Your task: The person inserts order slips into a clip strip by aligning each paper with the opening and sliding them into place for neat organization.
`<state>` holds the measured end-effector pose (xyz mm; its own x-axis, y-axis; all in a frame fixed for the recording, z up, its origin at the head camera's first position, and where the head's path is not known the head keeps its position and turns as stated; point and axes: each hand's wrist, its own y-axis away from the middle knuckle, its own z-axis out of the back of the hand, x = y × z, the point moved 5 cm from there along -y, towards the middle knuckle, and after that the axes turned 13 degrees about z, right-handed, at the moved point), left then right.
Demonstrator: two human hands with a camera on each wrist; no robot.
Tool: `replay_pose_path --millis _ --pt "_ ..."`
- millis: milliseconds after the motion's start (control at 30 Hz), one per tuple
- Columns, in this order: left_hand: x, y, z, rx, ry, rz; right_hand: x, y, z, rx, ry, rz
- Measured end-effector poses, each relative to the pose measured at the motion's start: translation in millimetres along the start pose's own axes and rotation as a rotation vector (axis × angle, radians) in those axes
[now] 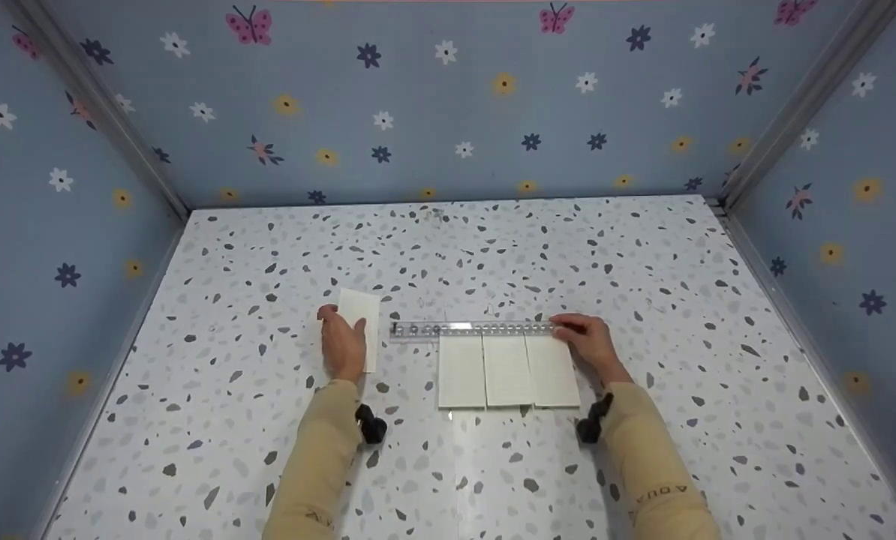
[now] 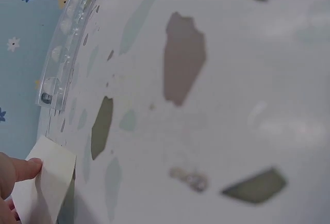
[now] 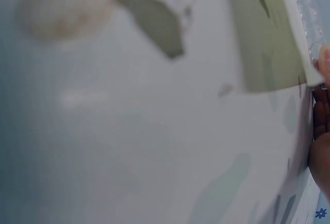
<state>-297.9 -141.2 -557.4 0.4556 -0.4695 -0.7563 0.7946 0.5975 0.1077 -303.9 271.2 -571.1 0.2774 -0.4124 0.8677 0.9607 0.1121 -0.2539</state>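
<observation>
My left hand [image 1: 343, 346] holds a cream piece of paper [image 1: 360, 319] at the left. In the left wrist view the thumb lies on top of that paper [image 2: 51, 175] and fingers show beneath it. With thumb and fingers, my right hand [image 1: 587, 341] pinches the right end of a long clear plastic strip [image 1: 459, 328], ruler-like, with a row of round shapes. Below the strip lie three cream paper pieces [image 1: 461, 371] side by side, their top edges along it. In the right wrist view the hand [image 3: 320, 154] is only partly visible, beside the paper [image 3: 270, 43].
A white speckled table [image 1: 253, 435] spreads around the papers. Blue flowered panels [image 1: 448, 82] stand at its back and both sides, joined by grey metal corner posts [image 1: 110, 112]. A black wrist mount [image 1: 371, 425] sits at each sleeve cuff.
</observation>
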Motion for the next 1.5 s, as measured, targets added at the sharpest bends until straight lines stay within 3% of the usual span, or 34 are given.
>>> replay_pose_path --millis 800,1233,1500 --pt "-2.2 22.1 14.9 -0.011 0.17 0.035 0.2 0.0 -0.8 0.006 0.02 -0.007" --pt "2.9 33.1 10.3 0.017 0.254 0.07 1.6 0.0 -0.4 -0.001 0.016 0.03" --pt "7.3 42.7 8.5 0.051 0.292 0.073 1.6 1.1 -0.4 -0.01 -0.005 -0.001"
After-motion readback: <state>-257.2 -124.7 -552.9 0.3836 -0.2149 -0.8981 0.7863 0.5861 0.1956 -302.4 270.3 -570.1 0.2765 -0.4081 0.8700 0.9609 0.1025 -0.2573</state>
